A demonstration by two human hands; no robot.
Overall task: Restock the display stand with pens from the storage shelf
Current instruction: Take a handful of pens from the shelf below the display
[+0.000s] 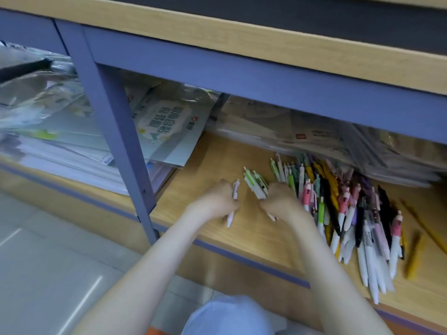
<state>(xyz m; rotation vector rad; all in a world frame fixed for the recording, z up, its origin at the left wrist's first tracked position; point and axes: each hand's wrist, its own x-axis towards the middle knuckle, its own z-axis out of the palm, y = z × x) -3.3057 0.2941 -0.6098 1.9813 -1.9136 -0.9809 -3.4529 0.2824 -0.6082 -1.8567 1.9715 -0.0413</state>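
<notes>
A wooden storage shelf (217, 165) with purple-blue framing holds a big pile of loose pens (350, 209), white, pink, green, black and yellow, on its right side. My left hand (217, 199) grips a single white and pink pen (233, 201) over the shelf board. Just to its right, my right hand (280, 201) grips a small bunch of white and green pens (256, 183), at the left edge of the pile. No display stand is in view.
Plastic-wrapped paper packs (169, 124) lie at the back of the shelf, more wrapped stock (362, 141) behind the pens. A purple upright post (125, 141) divides the bays. Stacked packs (48, 131) fill the left bay. Grey floor tiles (48, 274) lie below.
</notes>
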